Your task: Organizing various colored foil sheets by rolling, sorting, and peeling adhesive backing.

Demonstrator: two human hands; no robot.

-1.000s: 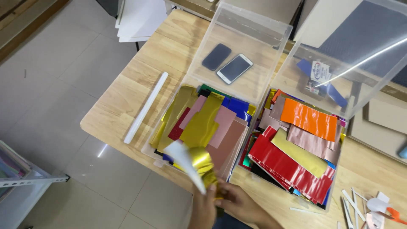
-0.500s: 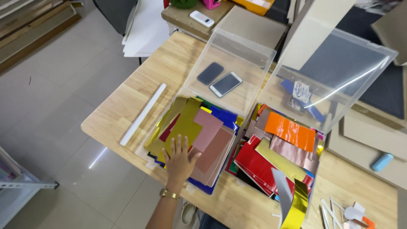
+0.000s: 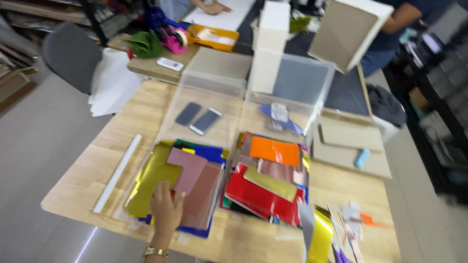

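Resting flat under the left hand (image 3: pixel 166 210), the pink foil sheet (image 3: pixel 187 170).

2 phones (image 3: pixel 199 118) lie behind foil stack (image 3: pixel 175 187).

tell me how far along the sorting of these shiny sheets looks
Done: two stacks of foil sheets lie side by side on the wooden table, one topped by pink sheets, one by a red sheet. In hand: the left hand rests flat on the pink stack; the right hand is out of view. Left: loose gold foil and scraps at the right edge.
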